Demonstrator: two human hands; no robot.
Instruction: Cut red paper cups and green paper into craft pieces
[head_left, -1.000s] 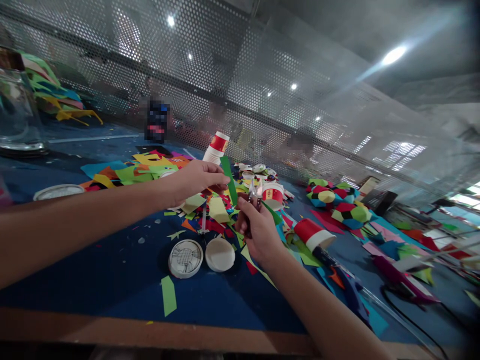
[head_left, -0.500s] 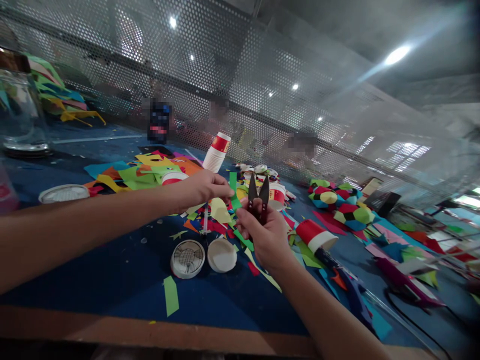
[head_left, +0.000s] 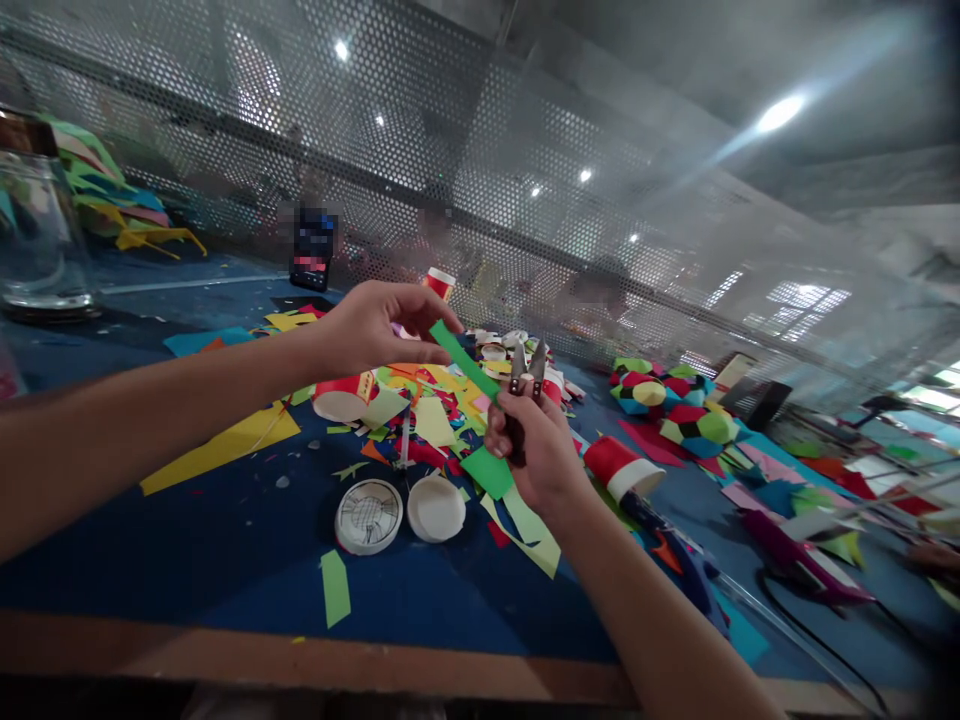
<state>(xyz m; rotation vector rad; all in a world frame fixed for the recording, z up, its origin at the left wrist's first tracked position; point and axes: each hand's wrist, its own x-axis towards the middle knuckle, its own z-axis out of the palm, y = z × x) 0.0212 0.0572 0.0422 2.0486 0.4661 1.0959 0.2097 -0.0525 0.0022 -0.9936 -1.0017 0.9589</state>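
Note:
My right hand is closed around small thread snips, whose two blades point up and stand apart. The same hand holds a green paper strip by its lower end, and the strip slants up to the left. A wider green paper piece shows just below that hand; whether the fingers hold it I cannot tell. My left hand is open beside the strip's upper end, thumb and fingers apart. Under both hands lie coloured paper scraps.
Two white round lids or cup bottoms lie in front. A red-and-white paper cup lies on the right near a blue glue gun and a purple tool. A glass jar stands left, a phone behind.
My left hand has opened from its pinch and moved up and left. The green strip has tilted leftward and shows more length. The snips have shifted slightly right.

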